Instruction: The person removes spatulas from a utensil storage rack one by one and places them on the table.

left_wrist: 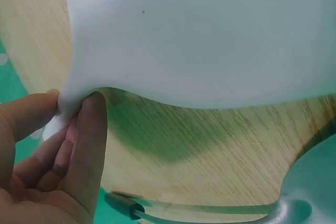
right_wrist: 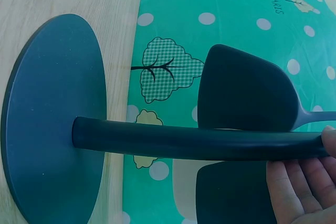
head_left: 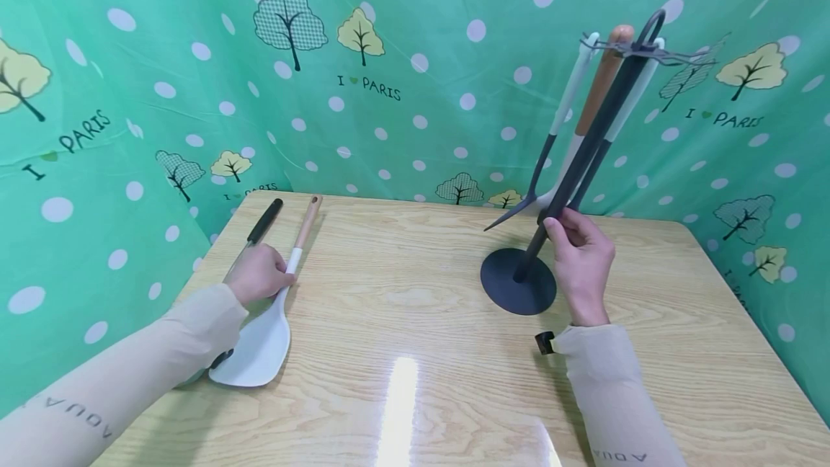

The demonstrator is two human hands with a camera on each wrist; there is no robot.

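Observation:
On the left of the table lies a white spatula (head_left: 258, 344) with a wooden-ended handle. My left hand (head_left: 261, 274) pinches its neck between thumb and fingers, and in the left wrist view its broad white head (left_wrist: 199, 35) fills much of the picture. My right hand (head_left: 583, 258) holds the lower pole of a black utensil stand (head_left: 519, 283) with a round base. From the stand's top hooks hang two pale-green-handled utensils (head_left: 573, 85) and a wooden-handled one (head_left: 603, 96). A dark turner head (right_wrist: 247, 87) shows beside the pole in the right wrist view.
A metal utensil with a black handle (head_left: 264, 222) lies left of the spatula, its head (left_wrist: 315, 182) partly visible in the left wrist view. Behind the wooden table (head_left: 402, 272) hangs a green dotted curtain (head_left: 402, 92), close to the hanging utensils.

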